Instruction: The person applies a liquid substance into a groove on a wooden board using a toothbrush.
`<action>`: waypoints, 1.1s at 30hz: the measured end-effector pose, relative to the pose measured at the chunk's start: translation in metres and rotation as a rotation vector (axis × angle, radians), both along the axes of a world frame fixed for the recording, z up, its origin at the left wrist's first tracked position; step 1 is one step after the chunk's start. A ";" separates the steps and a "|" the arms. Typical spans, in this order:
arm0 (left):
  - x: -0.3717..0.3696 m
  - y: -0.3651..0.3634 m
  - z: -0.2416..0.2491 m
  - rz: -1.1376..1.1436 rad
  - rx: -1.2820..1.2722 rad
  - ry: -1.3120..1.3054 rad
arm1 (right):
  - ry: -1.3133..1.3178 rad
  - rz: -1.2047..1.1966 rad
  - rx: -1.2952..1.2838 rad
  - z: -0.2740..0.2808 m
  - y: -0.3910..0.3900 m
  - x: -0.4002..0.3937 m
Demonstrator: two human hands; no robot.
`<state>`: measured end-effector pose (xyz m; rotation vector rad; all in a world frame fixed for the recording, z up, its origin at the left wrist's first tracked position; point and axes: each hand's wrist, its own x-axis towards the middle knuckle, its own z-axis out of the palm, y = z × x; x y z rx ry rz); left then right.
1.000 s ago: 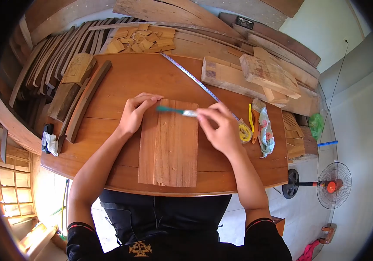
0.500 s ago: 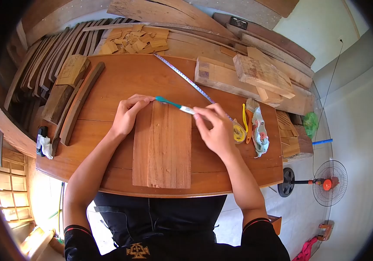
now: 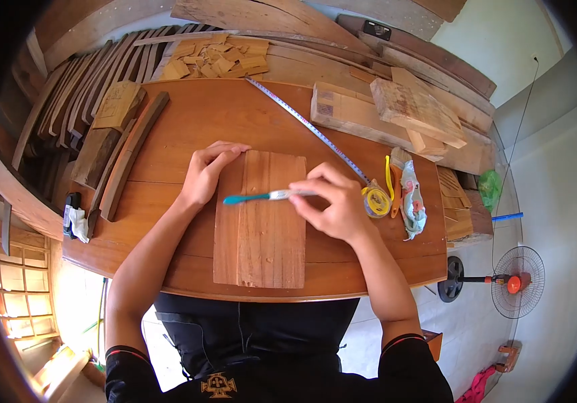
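In front of me a brown wooden board (image 3: 271, 235) lies lengthwise on the table, with a seam running along it and a few small marks on its face. My left hand (image 3: 209, 173) is closed at its far left corner, thumb and fingers together along the edge. Over the board's right side, my right hand (image 3: 335, 201) pinches a slim teal-and-white tool (image 3: 248, 199), shaped rather like a toothbrush. Its teal end points left across the board; the other end runs in among my fingers. Just right of this hand sits a yellow tape measure (image 3: 376, 200), its blade (image 3: 308, 126) stretched toward the table's far edge.
An orange-handled tool (image 3: 396, 188) and a crumpled plastic packet (image 3: 413, 201) lie at the right. Thick wood blocks (image 3: 413, 111) are stacked at the far right. Wooden strips (image 3: 134, 158) and a black-and-white item (image 3: 73, 216) are at the left. A fan (image 3: 517, 283) stands beyond the table.
My right hand has moved the teal-and-white tool nearer to me and turned it almost level across the board, away from my left hand. The left hand stays at the corner.
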<state>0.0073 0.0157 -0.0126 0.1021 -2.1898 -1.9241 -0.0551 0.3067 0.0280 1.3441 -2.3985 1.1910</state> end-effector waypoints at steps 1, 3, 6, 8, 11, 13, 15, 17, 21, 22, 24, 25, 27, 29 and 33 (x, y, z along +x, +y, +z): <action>-0.001 0.000 -0.001 -0.003 -0.023 0.015 | 0.029 -0.042 -0.048 -0.003 0.003 -0.009; -0.001 -0.002 -0.001 -0.003 -0.052 0.028 | 0.076 -0.196 -0.092 -0.007 0.012 -0.026; -0.001 0.001 -0.002 0.003 -0.045 0.023 | 0.072 -0.221 -0.074 -0.009 0.017 -0.029; -0.002 -0.001 -0.003 0.000 -0.040 0.020 | 0.006 -0.030 -0.058 -0.009 0.008 -0.015; -0.002 -0.002 -0.005 0.006 -0.020 0.006 | 0.062 0.033 -0.032 -0.003 -0.003 -0.003; -0.002 -0.002 -0.005 0.003 -0.051 0.019 | 0.075 -0.084 -0.052 -0.006 0.005 -0.016; -0.002 -0.002 -0.003 0.001 -0.072 0.022 | 0.051 -0.256 -0.074 -0.007 0.020 -0.034; -0.001 0.000 0.001 0.003 -0.074 0.014 | 0.062 -0.290 -0.079 -0.009 0.024 -0.036; -0.003 -0.003 -0.005 -0.009 -0.051 0.025 | 0.062 -0.027 -0.062 -0.006 -0.002 -0.002; -0.003 -0.003 -0.005 -0.005 -0.038 0.024 | 0.118 0.022 -0.042 -0.002 -0.007 0.003; -0.001 -0.002 -0.004 0.004 -0.039 0.025 | 0.049 -0.019 -0.091 -0.002 -0.001 -0.008; -0.001 -0.001 -0.002 0.004 -0.053 0.027 | 0.071 -0.127 -0.089 -0.005 0.006 -0.017; -0.001 -0.001 -0.001 0.003 -0.065 0.027 | 0.083 -0.341 -0.096 -0.007 0.018 -0.032; -0.002 0.000 -0.001 0.008 -0.057 0.028 | 0.083 -0.415 -0.072 -0.007 0.020 -0.030; -0.001 -0.001 -0.004 0.007 -0.033 0.032 | 0.045 -0.101 -0.038 0.003 -0.002 0.002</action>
